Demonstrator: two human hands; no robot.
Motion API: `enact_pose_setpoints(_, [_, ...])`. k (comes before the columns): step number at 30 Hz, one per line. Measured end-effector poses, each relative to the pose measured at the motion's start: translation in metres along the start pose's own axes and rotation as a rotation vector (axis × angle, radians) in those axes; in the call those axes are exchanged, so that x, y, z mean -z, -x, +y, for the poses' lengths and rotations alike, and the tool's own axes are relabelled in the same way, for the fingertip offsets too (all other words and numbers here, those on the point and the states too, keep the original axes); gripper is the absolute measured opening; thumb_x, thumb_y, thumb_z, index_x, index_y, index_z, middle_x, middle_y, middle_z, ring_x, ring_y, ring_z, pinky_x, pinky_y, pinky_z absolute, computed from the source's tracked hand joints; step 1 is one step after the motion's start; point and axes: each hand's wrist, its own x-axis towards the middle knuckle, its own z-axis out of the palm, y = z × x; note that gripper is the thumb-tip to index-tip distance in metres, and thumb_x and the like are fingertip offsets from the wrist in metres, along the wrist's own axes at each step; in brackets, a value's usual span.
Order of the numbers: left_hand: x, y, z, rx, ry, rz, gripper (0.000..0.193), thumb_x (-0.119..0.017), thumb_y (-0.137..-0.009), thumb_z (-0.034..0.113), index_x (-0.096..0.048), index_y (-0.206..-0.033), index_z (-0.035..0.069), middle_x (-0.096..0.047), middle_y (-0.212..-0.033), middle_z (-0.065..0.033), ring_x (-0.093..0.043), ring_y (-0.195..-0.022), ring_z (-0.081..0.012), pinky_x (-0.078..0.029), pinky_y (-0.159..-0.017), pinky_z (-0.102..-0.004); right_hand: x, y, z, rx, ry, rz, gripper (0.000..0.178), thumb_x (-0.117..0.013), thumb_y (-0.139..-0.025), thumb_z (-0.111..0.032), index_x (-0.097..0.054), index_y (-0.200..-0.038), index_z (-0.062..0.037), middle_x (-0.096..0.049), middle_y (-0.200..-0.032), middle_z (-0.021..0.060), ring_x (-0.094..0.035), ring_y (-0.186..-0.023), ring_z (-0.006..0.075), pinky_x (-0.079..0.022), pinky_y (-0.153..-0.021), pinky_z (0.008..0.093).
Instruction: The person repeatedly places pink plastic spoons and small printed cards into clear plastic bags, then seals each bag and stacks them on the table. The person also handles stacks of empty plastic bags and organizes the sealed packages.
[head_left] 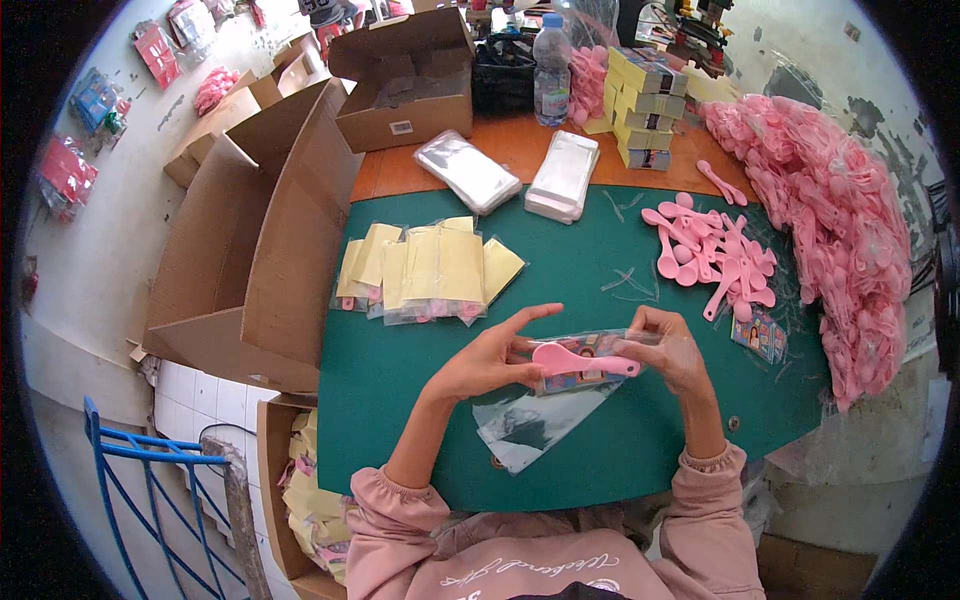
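Observation:
A pink spoon (572, 361) lies lengthwise over a colourful printed card (592, 378) between my hands, above the green mat. My left hand (485, 358) grips the spoon's bowl end with the card, thumb below and index finger stretched out. At the handle end, my right hand (668, 352) pinches a clear plastic bag (640, 338) that partly covers the card. How far the card and spoon sit inside this bag I cannot tell. Just below, another clear plastic bag (535, 425) rests flat on the mat.
Filled packets with cream cards (440, 265) lie at left. Loose pink spoons (715, 250) sit at right, beside a big heap of bagged pink spoons (825, 220). Bag stacks (563, 172), card stacks (645, 100) and a water bottle (552, 70) stand behind. Open cardboard boxes (290, 220) flank the left edge.

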Motion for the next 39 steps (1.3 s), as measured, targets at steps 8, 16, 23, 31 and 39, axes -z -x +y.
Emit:
enact_pose_setpoints(8, [-0.016,-0.002,-0.022,-0.258,-0.558,0.536,0.063,-0.057,-0.084,0.01,-0.021,-0.135,0.007,-0.057,-0.103,-0.0169,-0.06,-0.088,-0.0199,-0.051,-0.071,-0.0287,-0.017,-0.012,-0.016,0.125,0.263,0.277,0.021,-0.066,-0.074,-0.012,-0.063,-0.09,0.0003,-0.064,-0.078,0.0066,-0.058,-0.07,0.0088,-0.046,-0.06,0.0224])
enact_pose_setpoints(16, [-0.017,-0.001,-0.03,0.034,0.317,0.304,0.051,-0.031,-0.096,0.026,-0.004,-0.137,0.012,-0.054,-0.107,-0.0223,-0.055,-0.102,-0.0306,-0.049,-0.082,-0.0382,-0.057,-0.019,-0.007,0.449,0.669,0.001,0.028,-0.063,-0.074,-0.011,-0.057,-0.1,-0.0035,-0.055,-0.1,0.0158,-0.053,-0.096,0.0332,-0.044,-0.082,0.0373])
enact_pose_setpoints(23, [-0.011,-0.004,-0.026,-0.046,-0.684,0.794,0.028,-0.046,-0.088,0.009,-0.04,-0.114,-0.001,-0.06,-0.087,-0.018,-0.063,-0.075,-0.0254,-0.049,-0.062,-0.0346,-0.093,-0.028,0.019,0.504,0.781,0.233,0.022,-0.064,-0.072,-0.01,-0.056,-0.09,-0.0008,-0.053,-0.095,0.0146,-0.051,-0.091,0.0305,-0.042,-0.077,0.0372])
enact_pose_setpoints(31, [-0.009,-0.009,-0.038,-0.314,-0.671,0.834,0.03,-0.051,-0.086,0.01,-0.044,-0.113,-0.002,-0.062,-0.079,-0.0153,-0.063,-0.069,-0.0233,-0.05,-0.057,-0.0319,-0.08,-0.038,0.036,0.568,0.684,0.283,0.011,-0.059,-0.073,-0.002,-0.057,-0.083,-0.0003,-0.054,-0.087,0.0121,-0.051,-0.088,0.0286,-0.042,-0.075,0.0361])
enact_pose_setpoints(39, [-0.01,-0.006,-0.035,-0.024,-0.127,0.518,0.04,-0.05,-0.086,0.004,-0.035,-0.123,0.002,-0.064,-0.085,-0.0149,-0.064,-0.079,-0.0168,-0.053,-0.067,-0.0269,-0.081,-0.02,0.019,0.645,0.805,0.256,0.013,-0.062,-0.069,-0.006,-0.059,-0.082,-0.0064,-0.054,-0.086,0.0084,-0.051,-0.087,0.0269,-0.037,-0.074,0.0366])
